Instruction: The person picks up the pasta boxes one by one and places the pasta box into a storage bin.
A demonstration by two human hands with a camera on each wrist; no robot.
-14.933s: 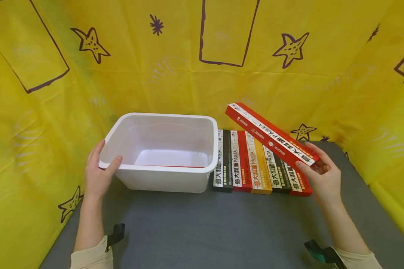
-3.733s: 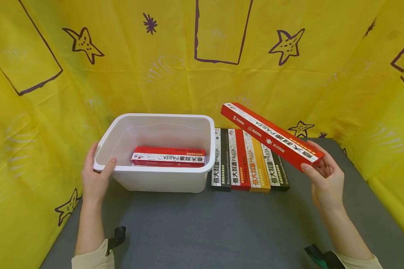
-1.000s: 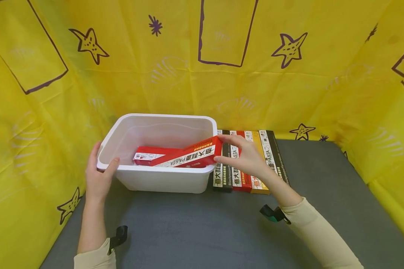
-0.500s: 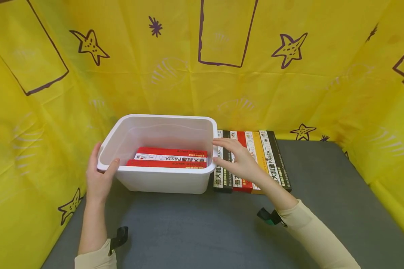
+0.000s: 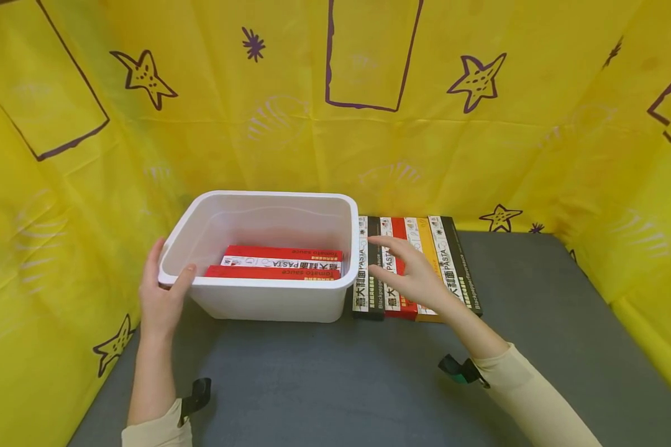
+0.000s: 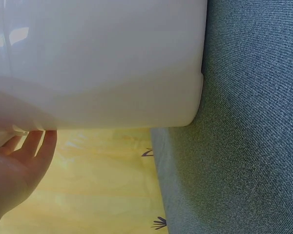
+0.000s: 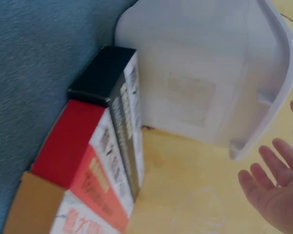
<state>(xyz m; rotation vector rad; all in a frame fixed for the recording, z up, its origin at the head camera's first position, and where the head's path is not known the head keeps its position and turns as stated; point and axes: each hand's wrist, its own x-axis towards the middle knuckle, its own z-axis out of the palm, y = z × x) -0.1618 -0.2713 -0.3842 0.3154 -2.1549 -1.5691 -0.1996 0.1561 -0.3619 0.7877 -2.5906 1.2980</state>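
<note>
A white plastic bin (image 5: 268, 303) stands on the grey table, and my left hand (image 5: 161, 301) grips its left front corner, thumb over the rim and fingers outside. Two red tomato-sauce pasta boxes lie lengthwise inside: the rear box (image 5: 285, 253) shows its white label strip, while the front wall partly hides the front box (image 5: 274, 272). My right hand (image 5: 412, 274) holds nothing, its fingers and thumb spread apart just right of the bin, over a row of pasta boxes. In the right wrist view its fingers (image 7: 278, 168) are apart from the bin's rim.
Flat beside the bin's right wall lie a black pasta box (image 5: 376, 304), a red one (image 5: 401, 305), a yellow one (image 5: 428, 239) and another black one (image 5: 460, 267). A yellow patterned cloth (image 5: 291, 149) surrounds the grey table (image 5: 313, 379) at back and sides.
Two red boxes went from the right end of the row into the bin. My right hand let go of the second, which dropped flat, and moved slightly right. The left hand stayed on the rim.
</note>
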